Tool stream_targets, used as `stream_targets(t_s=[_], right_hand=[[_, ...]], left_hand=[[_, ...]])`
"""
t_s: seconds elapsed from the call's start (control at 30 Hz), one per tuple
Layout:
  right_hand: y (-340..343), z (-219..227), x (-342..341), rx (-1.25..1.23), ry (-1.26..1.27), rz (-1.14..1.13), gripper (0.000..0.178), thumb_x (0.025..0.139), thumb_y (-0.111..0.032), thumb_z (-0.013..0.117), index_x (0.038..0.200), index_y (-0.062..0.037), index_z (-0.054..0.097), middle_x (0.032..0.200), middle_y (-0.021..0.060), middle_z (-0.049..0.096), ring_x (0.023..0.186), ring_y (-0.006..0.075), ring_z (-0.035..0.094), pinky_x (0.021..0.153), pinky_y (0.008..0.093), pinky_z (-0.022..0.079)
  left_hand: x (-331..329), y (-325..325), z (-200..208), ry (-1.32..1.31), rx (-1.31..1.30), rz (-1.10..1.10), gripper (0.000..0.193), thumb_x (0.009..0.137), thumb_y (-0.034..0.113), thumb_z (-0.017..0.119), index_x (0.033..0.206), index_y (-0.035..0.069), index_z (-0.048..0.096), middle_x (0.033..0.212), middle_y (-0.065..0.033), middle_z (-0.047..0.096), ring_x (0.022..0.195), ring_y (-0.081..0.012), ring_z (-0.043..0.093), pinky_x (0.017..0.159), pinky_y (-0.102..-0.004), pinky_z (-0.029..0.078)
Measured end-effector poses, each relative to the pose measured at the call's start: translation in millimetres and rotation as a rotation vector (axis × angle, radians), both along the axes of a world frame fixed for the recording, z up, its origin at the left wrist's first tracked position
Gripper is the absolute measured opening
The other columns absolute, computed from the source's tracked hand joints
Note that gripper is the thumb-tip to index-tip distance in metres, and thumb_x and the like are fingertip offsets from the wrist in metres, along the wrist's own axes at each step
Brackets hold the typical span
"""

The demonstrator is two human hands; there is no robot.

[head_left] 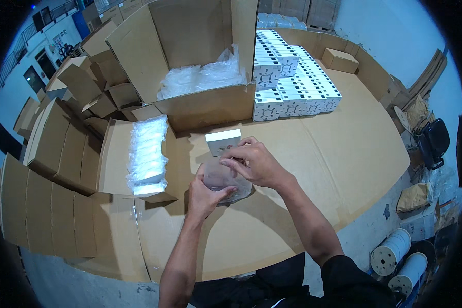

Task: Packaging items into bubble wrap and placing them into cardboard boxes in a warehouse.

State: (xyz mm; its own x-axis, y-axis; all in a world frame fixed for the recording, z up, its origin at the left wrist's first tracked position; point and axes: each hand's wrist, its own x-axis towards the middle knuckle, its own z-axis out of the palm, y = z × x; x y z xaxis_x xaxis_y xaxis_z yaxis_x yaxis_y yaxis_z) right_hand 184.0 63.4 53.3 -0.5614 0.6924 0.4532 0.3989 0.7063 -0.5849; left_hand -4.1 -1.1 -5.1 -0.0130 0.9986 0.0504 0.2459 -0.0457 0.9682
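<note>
Over the cardboard-covered table, a clear plastic bag [223, 177] is held between my hands. My left hand [204, 196] grips its near left side, the thumb lying across the front. My right hand [254, 161] is closed at the bag's upper right edge, its fingers pinched together. What the bag contains, if anything, I cannot make out. Just beyond my hands stands a small white box [223, 140], partly covered by my right fingers. To the left, an open carton [114, 159] contains a row of white boxes wrapped in clear plastic [149, 154].
A tall open carton [205, 107] with clear plastic bags [205, 77] stands behind. Stacked white boxes [297, 84] fill the back right, near a small brown box [340, 60]. Closed brown cartons [38, 210] line the left. Cable spools [390, 251] lie on the floor at right.
</note>
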Motion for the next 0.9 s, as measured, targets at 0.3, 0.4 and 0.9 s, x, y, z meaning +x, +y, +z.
stream_targets(t_s=[0.3, 0.4, 0.9], right_hand=[[25.1, -12.1, 12.3, -0.367, 0.773, -0.078, 0.022, 0.103, -0.012, 0.054, 0.116, 0.0007, 0.067, 0.104, 0.0072, 0.071, 0.096, 0.0153, 0.065, 0.096, 0.0307, 0.048], [37.3, -34.5, 23.4, -0.37, 0.703, -0.103, 0.027, 0.103, -0.005, 0.052, 0.127, -0.0006, 0.063, 0.119, 0.0083, 0.067, 0.098, 0.0141, 0.065, 0.092, 0.03, 0.051], [49.4, -48.7, 17.9, -0.491, 0.999, -0.114, 0.023, 0.093, 0.001, 0.069, 0.114, -0.0009, 0.059, 0.102, 0.0079, 0.065, 0.093, 0.0146, 0.066, 0.082, 0.0318, 0.062]], left_hand=[[4.4, 1.6, 3.7, -0.12, 0.017, 0.002, 0.074, 0.064, 0.013, 0.095, 0.126, 0.001, 0.058, 0.109, -0.0096, 0.072, 0.097, -0.0183, 0.07, 0.089, -0.0348, 0.056], [3.8, 1.3, 6.5, -0.086, 0.029, 0.013, 0.072, 0.064, 0.009, 0.095, 0.126, 0.002, 0.058, 0.107, -0.0087, 0.072, 0.097, -0.0169, 0.07, 0.089, -0.0341, 0.056], [-0.6, 1.5, 0.0, -0.065, 0.05, 0.033, 0.073, 0.062, 0.017, 0.097, 0.123, 0.0, 0.059, 0.109, -0.0113, 0.07, 0.097, -0.0178, 0.069, 0.087, -0.0347, 0.057]])
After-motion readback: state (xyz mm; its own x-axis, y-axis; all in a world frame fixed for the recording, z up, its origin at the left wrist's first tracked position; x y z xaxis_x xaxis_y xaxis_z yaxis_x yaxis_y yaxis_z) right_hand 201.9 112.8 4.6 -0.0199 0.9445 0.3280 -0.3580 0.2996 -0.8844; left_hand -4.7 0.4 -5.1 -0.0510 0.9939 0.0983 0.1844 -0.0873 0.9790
